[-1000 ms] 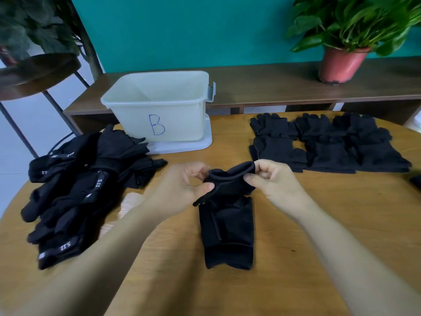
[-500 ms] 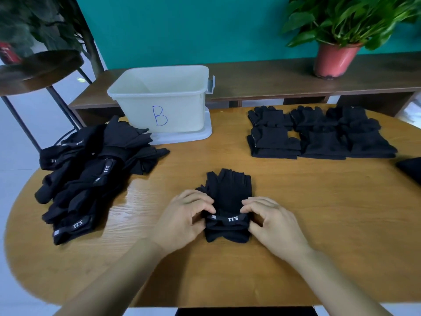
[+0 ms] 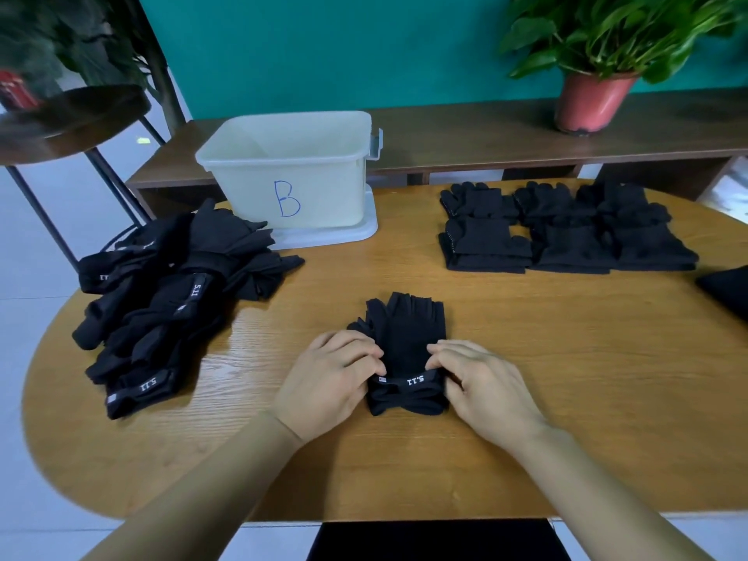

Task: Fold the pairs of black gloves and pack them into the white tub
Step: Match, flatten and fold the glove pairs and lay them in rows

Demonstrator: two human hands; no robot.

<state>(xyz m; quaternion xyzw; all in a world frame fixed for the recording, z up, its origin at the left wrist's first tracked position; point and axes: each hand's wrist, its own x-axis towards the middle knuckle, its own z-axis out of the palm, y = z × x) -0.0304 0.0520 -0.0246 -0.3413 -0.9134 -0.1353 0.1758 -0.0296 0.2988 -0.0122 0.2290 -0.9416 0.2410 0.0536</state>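
Observation:
A pair of black fingerless gloves (image 3: 404,338) lies flat on the wooden table (image 3: 566,378) in front of me, cuffs toward me, a "5.11" strap across the wrist. My left hand (image 3: 328,378) pinches the left side of the cuff with curled fingers. My right hand (image 3: 481,382) pinches the right side of it the same way. The white tub (image 3: 291,172), marked with a blue "B", stands at the back left on its lid; its visible inside looks empty.
A loose heap of black gloves (image 3: 170,301) covers the table's left side. Folded black gloves (image 3: 566,232) lie in a row at the back right. A dark item (image 3: 728,289) sits at the right edge. A potted plant (image 3: 595,91) stands on the bench behind.
A second ago both hands held the gloves' upper end lifted; they then laid the pair flat and moved to the cuff. Since half a second ago the hands have barely moved.

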